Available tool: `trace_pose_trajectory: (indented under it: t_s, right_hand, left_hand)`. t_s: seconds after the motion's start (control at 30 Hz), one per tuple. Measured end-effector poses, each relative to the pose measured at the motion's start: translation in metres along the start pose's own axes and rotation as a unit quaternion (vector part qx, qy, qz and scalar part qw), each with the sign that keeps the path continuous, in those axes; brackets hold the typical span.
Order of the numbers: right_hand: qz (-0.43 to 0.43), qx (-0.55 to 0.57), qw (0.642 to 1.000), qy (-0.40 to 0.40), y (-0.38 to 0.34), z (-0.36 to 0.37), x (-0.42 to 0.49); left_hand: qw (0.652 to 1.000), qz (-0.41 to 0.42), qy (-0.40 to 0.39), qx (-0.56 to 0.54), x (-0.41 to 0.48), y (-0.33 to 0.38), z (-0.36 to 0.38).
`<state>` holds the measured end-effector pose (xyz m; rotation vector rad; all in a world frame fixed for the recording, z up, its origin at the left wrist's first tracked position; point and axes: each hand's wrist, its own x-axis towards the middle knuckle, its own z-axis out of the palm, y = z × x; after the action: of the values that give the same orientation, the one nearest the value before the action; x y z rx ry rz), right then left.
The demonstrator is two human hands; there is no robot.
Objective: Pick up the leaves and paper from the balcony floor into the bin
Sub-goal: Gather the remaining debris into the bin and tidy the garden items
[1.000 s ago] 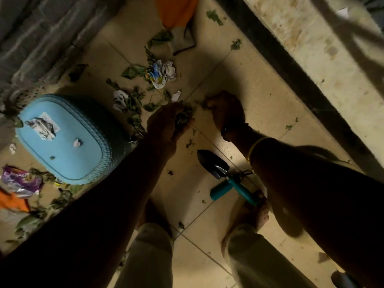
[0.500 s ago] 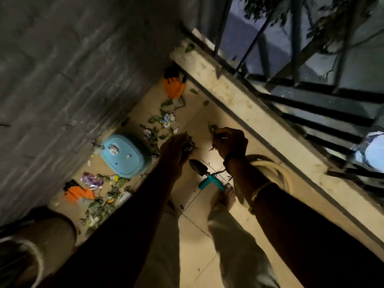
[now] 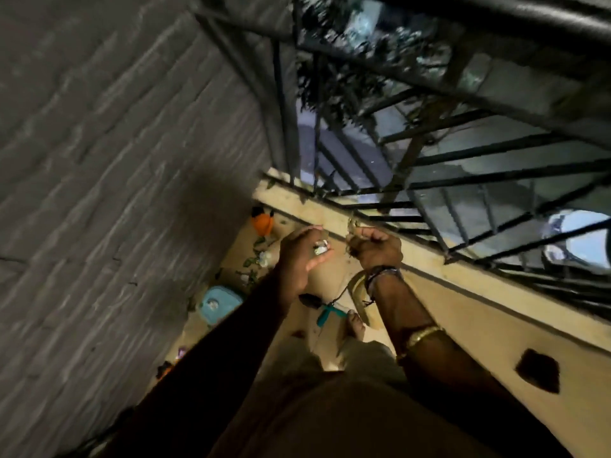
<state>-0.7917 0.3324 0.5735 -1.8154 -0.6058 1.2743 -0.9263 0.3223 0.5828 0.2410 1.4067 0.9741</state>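
Both hands are up above the balcony floor point(image 3: 332, 276): the left hand point(image 3: 302, 259) curls round crumpled paper point(image 3: 320, 250), the right hand point(image 3: 377, 247) is fisted on leaves point(image 3: 351, 230), and the blue bin point(image 3: 216, 305) sits at the floor's wall edge.

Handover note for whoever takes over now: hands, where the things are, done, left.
Left hand: cupped round a small wad of pale paper and leaf scraps, raised high above the tan tiled floor.
Right hand: fist gripping dry leaf bits, same height.
Light blue oval plastic bin: on that floor, some paper scraps already inside.
Done: both handfuls gathered, not yet binned.
Left: drop both handfuls in; then the green leaves and crumpled white paper lying beyond the bin.
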Motion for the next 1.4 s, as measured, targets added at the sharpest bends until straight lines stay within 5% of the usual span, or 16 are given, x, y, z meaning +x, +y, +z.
trace_pose_trajectory:
  t_s: [0.4, 0.73, 1.4]
  right_hand:
    - [0.024, 0.156, 0.947, 0.278, 0.042, -0.152, -0.103]
    - [0.054, 0.283, 0.832, 0.473, 0.125, -0.345, -0.180]
    - [0.101, 0.391, 0.625, 0.669, 0.301, -0.747, -0.321]
  left_hand:
    - [0.947, -0.048, -0.239, 0.207, -0.084, -0.066, 0.095]
    - [0.841, -0.119, -0.387, 0.359, -0.206, -0.233, 0.224]
    - [0.609, -0.191, -0.566, 0.522, -0.495, -0.603, 0.453]
